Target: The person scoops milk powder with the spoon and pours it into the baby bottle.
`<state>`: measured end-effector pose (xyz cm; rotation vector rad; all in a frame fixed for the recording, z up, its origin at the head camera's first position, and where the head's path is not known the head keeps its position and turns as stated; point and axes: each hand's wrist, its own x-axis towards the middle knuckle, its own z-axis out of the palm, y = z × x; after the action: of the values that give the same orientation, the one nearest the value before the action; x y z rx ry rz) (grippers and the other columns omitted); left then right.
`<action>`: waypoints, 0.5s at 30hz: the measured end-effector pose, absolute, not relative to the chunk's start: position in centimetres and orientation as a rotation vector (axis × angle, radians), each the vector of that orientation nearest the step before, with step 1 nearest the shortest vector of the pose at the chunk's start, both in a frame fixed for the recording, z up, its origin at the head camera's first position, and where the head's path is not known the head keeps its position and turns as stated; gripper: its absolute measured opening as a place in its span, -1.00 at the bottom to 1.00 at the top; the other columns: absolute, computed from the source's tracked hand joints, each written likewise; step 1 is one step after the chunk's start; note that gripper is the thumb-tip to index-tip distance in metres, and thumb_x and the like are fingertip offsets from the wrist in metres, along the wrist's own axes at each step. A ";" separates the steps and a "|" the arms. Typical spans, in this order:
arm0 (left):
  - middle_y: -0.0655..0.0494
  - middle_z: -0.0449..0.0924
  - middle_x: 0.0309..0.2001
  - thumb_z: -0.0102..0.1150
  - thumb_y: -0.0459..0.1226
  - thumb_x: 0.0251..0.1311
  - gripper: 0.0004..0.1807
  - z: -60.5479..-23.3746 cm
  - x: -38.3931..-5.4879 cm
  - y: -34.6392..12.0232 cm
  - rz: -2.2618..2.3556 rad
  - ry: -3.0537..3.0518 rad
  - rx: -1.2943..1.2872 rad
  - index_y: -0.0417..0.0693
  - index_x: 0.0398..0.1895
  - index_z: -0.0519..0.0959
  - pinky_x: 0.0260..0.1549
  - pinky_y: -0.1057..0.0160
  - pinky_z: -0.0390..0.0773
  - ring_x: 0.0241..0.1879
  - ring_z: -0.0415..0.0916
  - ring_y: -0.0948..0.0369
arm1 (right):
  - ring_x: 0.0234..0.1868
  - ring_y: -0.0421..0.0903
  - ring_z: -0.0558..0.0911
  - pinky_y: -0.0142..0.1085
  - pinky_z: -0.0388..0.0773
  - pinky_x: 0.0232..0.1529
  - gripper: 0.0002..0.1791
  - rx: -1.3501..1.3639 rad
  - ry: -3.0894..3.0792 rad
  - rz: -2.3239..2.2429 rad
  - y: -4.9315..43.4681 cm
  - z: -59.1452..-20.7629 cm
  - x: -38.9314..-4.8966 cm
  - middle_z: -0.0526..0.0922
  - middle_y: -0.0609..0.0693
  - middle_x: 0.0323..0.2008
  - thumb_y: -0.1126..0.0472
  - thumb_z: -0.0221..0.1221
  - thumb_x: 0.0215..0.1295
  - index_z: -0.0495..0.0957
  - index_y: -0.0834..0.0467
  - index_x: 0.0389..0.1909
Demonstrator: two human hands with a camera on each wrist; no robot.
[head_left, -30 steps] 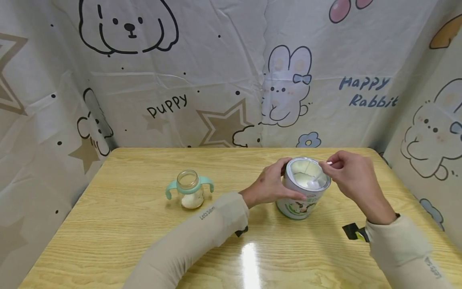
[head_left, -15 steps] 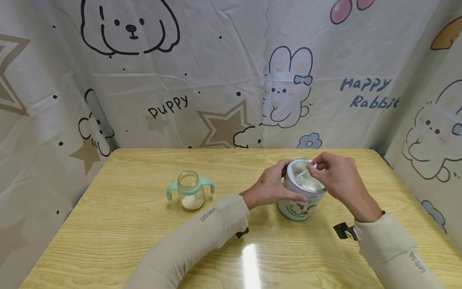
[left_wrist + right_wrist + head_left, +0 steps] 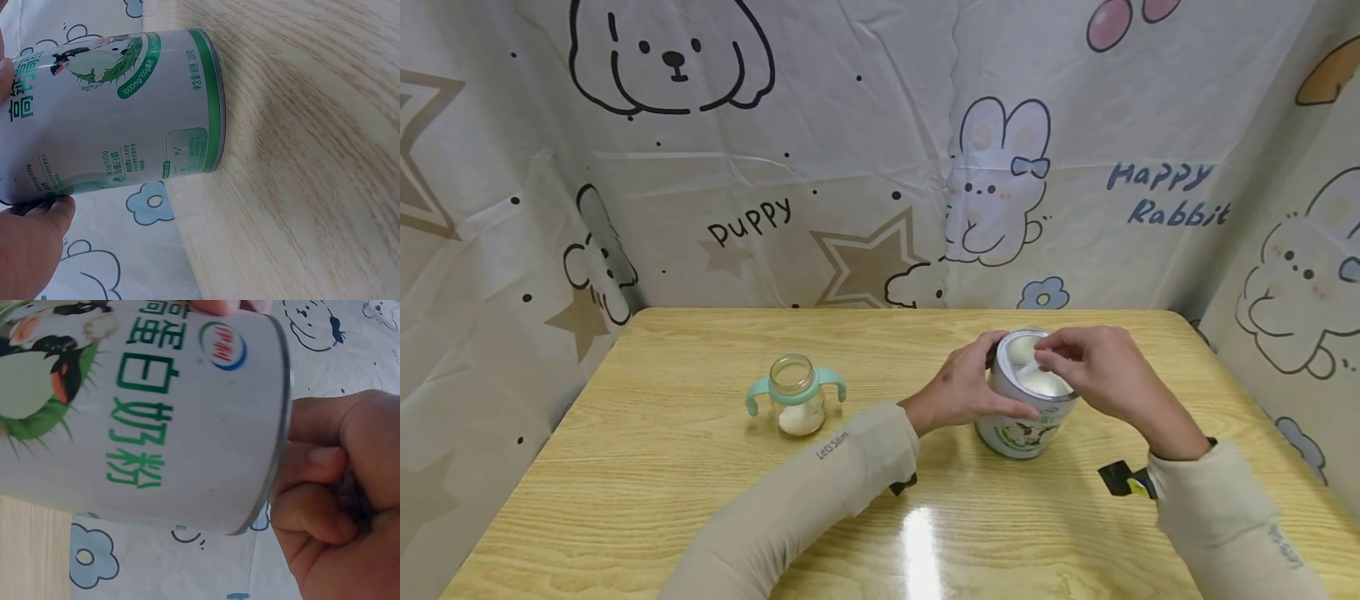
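Observation:
A white and green milk powder can stands on the table at the right, its top uncovered and pale powder visible inside. My left hand grips its left side, thumb across the front; in the left wrist view, fingers of that hand curl round the can. Over the opening, my right hand pinches the handle of a white scoop, which dips into the can. The right wrist view shows the right hand with curled fingers beside the can's rim; there the can wall hides the scoop.
A clear baby bottle with mint-green handles stands uncapped left of the can, pale powder in its bottom. The wooden table ends at a printed cloth backdrop, with cloth on both sides too.
My right hand has moved left from the can's right rim to over the opening, carrying the scoop across the powder, and lately a touch lower. The left hand, can and bottle hold their places.

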<state>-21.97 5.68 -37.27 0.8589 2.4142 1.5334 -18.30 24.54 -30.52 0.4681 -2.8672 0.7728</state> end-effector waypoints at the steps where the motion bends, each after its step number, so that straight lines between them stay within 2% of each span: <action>1: 0.10 0.49 0.22 0.66 -0.14 -0.16 0.04 -37.3 -22.0 5.6 1.535 2.412 0.860 -0.06 0.42 0.27 0.10 0.38 0.51 0.16 0.45 0.32 | -0.38 -0.07 0.60 -0.32 0.52 -0.48 -0.81 0.472 -2.876 0.784 24.7 -30.5 -18.3 0.74 0.10 -0.32 0.26 0.28 0.35 0.71 0.33 -0.17; 6: 0.08 0.48 0.24 0.66 -0.16 -0.16 0.04 -37.3 -21.9 5.6 1.545 2.400 0.865 -0.07 0.42 0.26 0.14 0.35 0.49 0.18 0.45 0.32 | -0.34 -0.06 0.58 -0.31 0.53 -0.43 -0.72 0.418 -2.930 0.862 25.5 -30.3 -18.3 0.75 0.00 -0.35 0.20 0.22 0.42 0.68 0.33 -0.05; 10: 0.07 0.48 0.26 0.67 -0.15 -0.16 0.05 -37.3 -21.9 5.6 1.539 2.409 0.860 -0.07 0.43 0.25 0.15 0.35 0.49 0.19 0.44 0.31 | -0.28 -0.03 0.58 -0.35 0.51 -0.39 -0.62 0.324 -2.922 0.936 26.5 -30.3 -18.3 0.76 0.07 -0.30 0.11 0.15 0.49 0.63 0.36 0.06; 15: 0.07 0.49 0.25 0.67 -0.15 -0.17 0.05 -37.3 -21.9 5.6 1.535 2.415 0.867 -0.07 0.43 0.26 0.14 0.38 0.48 0.19 0.45 0.30 | -0.29 -0.04 0.54 -0.37 0.50 -0.40 -0.57 0.220 -2.895 0.966 27.5 -30.4 -18.4 0.75 0.14 -0.23 0.06 0.10 0.52 0.61 0.36 0.09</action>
<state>-21.90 5.60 -37.30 0.8666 2.4155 1.5351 -18.42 27.49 -30.45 0.2196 -2.8953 0.9660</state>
